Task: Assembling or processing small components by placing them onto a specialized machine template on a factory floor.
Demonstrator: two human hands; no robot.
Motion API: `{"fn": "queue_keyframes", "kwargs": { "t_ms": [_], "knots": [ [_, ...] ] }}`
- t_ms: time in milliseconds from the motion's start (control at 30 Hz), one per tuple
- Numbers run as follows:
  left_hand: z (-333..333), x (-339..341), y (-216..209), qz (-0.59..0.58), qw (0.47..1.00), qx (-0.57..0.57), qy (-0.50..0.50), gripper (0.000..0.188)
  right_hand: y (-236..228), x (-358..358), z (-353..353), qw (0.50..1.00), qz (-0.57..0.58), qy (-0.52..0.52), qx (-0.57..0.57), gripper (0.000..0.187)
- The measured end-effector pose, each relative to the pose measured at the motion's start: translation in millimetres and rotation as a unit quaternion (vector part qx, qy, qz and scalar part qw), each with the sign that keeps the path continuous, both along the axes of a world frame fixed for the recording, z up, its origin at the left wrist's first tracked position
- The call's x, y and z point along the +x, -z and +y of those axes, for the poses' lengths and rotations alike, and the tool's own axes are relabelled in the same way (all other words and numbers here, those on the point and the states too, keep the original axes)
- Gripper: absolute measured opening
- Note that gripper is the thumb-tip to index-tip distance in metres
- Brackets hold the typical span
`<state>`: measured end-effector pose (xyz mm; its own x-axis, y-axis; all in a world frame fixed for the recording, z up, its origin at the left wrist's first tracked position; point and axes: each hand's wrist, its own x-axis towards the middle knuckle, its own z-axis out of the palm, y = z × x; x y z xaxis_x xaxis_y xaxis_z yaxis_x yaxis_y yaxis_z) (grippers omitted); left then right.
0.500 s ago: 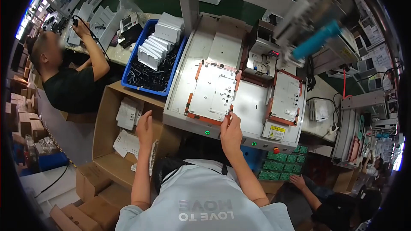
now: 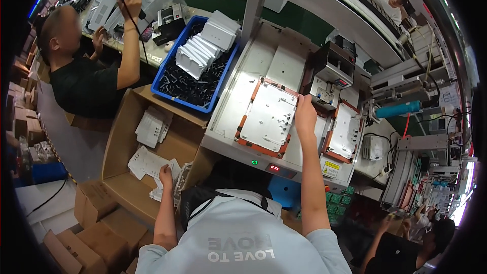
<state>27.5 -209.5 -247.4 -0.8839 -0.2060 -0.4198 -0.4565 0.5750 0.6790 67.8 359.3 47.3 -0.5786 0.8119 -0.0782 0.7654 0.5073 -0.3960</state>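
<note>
My right hand [image 2: 306, 116] reaches forward to the upper right corner of a white plastic panel [image 2: 268, 114], its fingertips pressed together at the edge. Whether they pinch anything there is hidden. The panel lies flat in an orange-brown fixture [image 2: 261, 148] on the metal machine bed [image 2: 233, 134]. Low on the left, my left hand [image 2: 166, 177] is curled closed over an open carton [image 2: 122, 165], beside loose white plastic panels [image 2: 144, 165]. What its fingers hold, if anything, cannot be made out. To the right, a second fixture bears another white panel [image 2: 343, 134].
A blue bin [image 2: 157, 83] of small black parts and stacked white housings [image 2: 195, 58] stands at the left. A machine frame post [image 2: 252, 10] rises beyond the bed. The blue cylinder [image 2: 398, 109] is at the right. A co-worker [image 2: 81, 81] sits at the left, another person [image 2: 411, 248] lower right.
My right hand has moved from the panel's lower corner to its upper right corner. My left hand has dropped toward the carton and curled. The blue cylinder's machine head has shifted away rightward.
</note>
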Motion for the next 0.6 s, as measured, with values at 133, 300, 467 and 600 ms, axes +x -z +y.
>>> {"fn": "queue_keyframes", "kwargs": {
  "t_ms": [133, 300, 467, 600],
  "knots": [
    [-11.0, -2.8, 8.6, -0.021, 0.993, 0.092, -0.078, 0.030, 23.1, 25.7, -1.3, 0.994, 0.109, -0.001, -0.016, 0.038],
    [9.7, -50.6, 15.5, -0.020, 0.980, 0.109, -0.164, 0.031, 23.4, 70.4, -65.3, 0.995, 0.096, -0.003, 0.021, 0.040],
    [7.0, -121.7, 55.5, -0.096, 0.858, 0.346, -0.367, 0.033, 28.8, 65.2, -70.7, 0.985, 0.160, 0.052, 0.027, 0.042],
    [-63.1, -145.9, 141.6, 0.073, 0.930, -0.065, -0.354, 0.042, 8.7, 35.3, -83.8, 0.976, 0.191, 0.068, -0.079, 0.040]
  ]
}}
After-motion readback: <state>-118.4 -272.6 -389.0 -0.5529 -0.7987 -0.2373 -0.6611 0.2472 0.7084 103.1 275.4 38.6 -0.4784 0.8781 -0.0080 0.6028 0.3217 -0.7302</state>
